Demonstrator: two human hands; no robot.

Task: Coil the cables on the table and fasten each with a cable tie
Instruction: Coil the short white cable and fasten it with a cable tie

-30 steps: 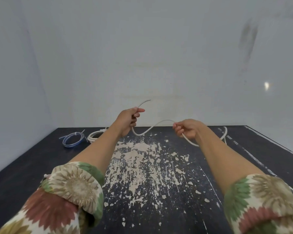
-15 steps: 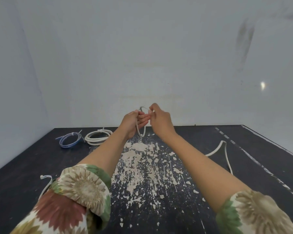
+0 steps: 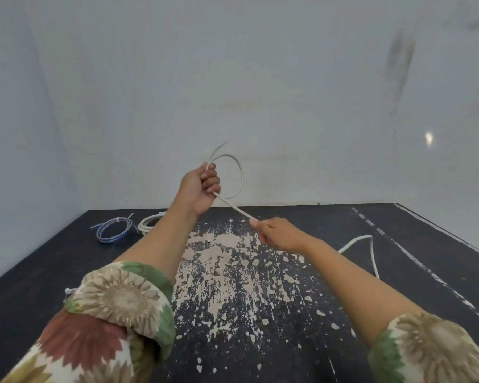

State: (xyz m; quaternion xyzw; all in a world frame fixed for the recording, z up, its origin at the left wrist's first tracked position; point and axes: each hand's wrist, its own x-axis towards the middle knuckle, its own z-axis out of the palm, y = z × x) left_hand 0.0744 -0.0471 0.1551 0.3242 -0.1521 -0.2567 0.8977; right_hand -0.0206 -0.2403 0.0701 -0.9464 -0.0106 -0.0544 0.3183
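Note:
A white cable point(image 3: 241, 175) forms one loop in the air above the black table point(image 3: 343, 222). My left hand point(image 3: 201, 186) grips the loop where its ends cross, raised in front of the wall. From there the cable runs down and right to my right hand point(image 3: 278, 233), which pinches it low over the table. The cable's loose tail point(image 3: 371, 250) lies on the table to the right. At the back left lie a blue coil point(image 3: 114, 229) fastened with a tie and a white coil point(image 3: 150, 223), partly hidden by my left arm.
The table top has a worn, flaking patch point(image 3: 227, 272) in the middle and a white line point(image 3: 426, 269) along its right side. Pale walls close it in at the back and left. A small white cable tie point(image 3: 70, 291) peeks out beside my left sleeve.
My hands were together at the loop half a second ago. Now my right hand has slid down and right along the cable, and my left hand has risen with the finished loop.

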